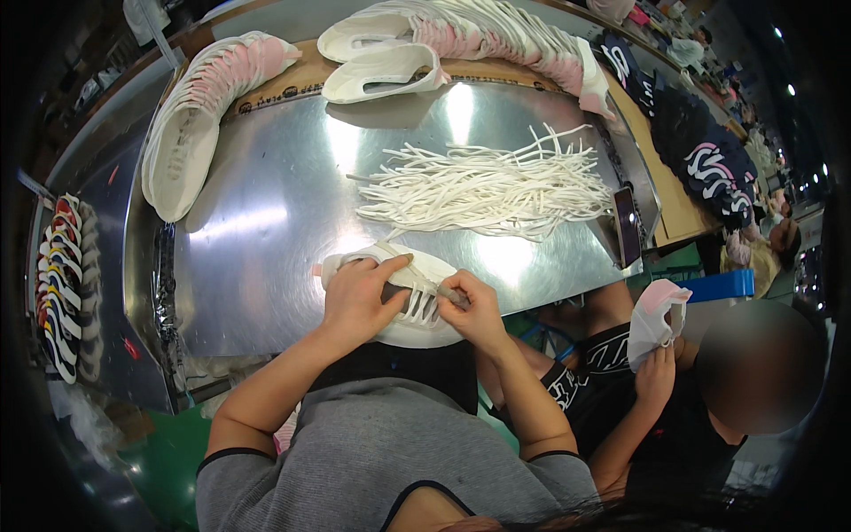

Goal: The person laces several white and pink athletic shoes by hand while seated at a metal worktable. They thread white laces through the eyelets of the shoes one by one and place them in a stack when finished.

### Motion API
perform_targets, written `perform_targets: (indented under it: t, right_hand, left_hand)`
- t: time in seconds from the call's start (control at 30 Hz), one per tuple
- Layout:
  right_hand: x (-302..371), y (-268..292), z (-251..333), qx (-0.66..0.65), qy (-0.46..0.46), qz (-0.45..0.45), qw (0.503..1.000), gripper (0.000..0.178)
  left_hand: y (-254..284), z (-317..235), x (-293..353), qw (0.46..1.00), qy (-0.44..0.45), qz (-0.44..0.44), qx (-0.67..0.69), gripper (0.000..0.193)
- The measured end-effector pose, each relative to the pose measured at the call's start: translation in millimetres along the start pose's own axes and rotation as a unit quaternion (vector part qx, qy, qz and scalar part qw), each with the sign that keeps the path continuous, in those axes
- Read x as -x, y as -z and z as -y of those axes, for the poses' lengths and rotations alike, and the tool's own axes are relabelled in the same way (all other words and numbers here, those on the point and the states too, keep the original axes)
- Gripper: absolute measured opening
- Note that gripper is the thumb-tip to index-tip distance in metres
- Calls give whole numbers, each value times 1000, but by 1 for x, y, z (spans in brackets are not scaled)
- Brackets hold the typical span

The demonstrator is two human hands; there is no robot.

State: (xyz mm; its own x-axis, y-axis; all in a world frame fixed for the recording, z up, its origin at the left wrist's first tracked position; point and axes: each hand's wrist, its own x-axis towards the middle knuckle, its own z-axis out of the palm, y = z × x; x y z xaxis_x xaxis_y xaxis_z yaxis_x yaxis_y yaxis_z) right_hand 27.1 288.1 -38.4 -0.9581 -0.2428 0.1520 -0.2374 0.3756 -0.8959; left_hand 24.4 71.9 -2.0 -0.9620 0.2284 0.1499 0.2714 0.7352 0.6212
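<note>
A white shoe upper (pixel 418 333) lies at the near edge of the metal table, partly laced across its eyelets with a white lace (pixel 420 308). My left hand (pixel 356 300) grips its left part, thumb and index finger spread around the dark opening. On the right, my right hand (pixel 476 312) is closed beside the eyelets, pinching a small greyish stick-like piece (pixel 453 296) whose kind is unclear. Just beyond the upper spreads a loose pile of white laces (pixel 487 188).
Nested white-and-pink uppers stand at the left (pixel 183 146) and along the back (pixel 383 73). A phone (pixel 627 226) leans at the table's right edge. A co-worker's hand (pixel 656 377) holds another upper (pixel 654 324). Dark uppers (pixel 716 173) lie at far right, colourful ones (pixel 60 293) far left.
</note>
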Motion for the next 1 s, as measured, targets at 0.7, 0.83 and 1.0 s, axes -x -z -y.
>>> perform_targets:
  t: [0.7,0.83,1.0]
  right_hand:
    - [5,-18,9,-337,-127,-110,926,15]
    - [-5,-34,25,-432,-137,-34,891,16]
    - [-16,-54,27,-415,-144,5,898,15]
  left_hand:
    - [4,22,100,726,281,-26,627,60]
    - [42,18,81,526,260,-1,810,51]
    - [148,28,47,907,157,-100,379,35]
